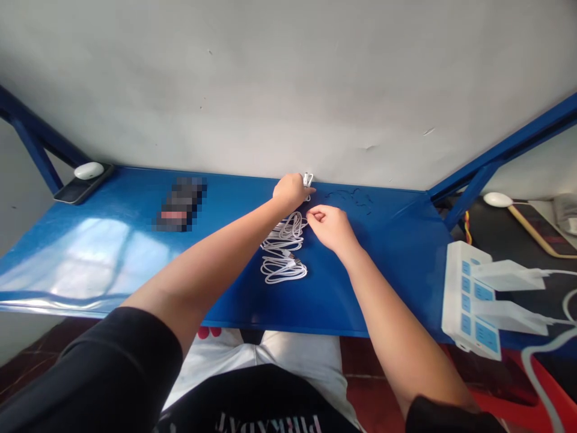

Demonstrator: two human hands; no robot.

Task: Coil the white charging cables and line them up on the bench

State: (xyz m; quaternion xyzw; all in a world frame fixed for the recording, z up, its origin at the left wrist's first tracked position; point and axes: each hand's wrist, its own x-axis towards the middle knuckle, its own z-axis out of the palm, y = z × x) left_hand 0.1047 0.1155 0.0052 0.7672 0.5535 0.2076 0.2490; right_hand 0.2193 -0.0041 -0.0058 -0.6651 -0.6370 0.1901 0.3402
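My left hand [291, 190] is closed near the back edge of the blue table [112, 252], pinching a small white cable plug [308, 179] by the wall. My right hand [330, 226] sits just to its right with fingers curled in a pinch; what it holds is too small to make out. A bundle of coiled white cables [283, 252] lies on the table below both hands, running up toward the left hand.
A phone with a white oval object on it [83, 180] lies at the table's far left corner. A blurred dark item [180, 203] lies left of centre. A white power strip with chargers [473, 297] hangs off the right edge. The grey wall [288, 84] closes the back.
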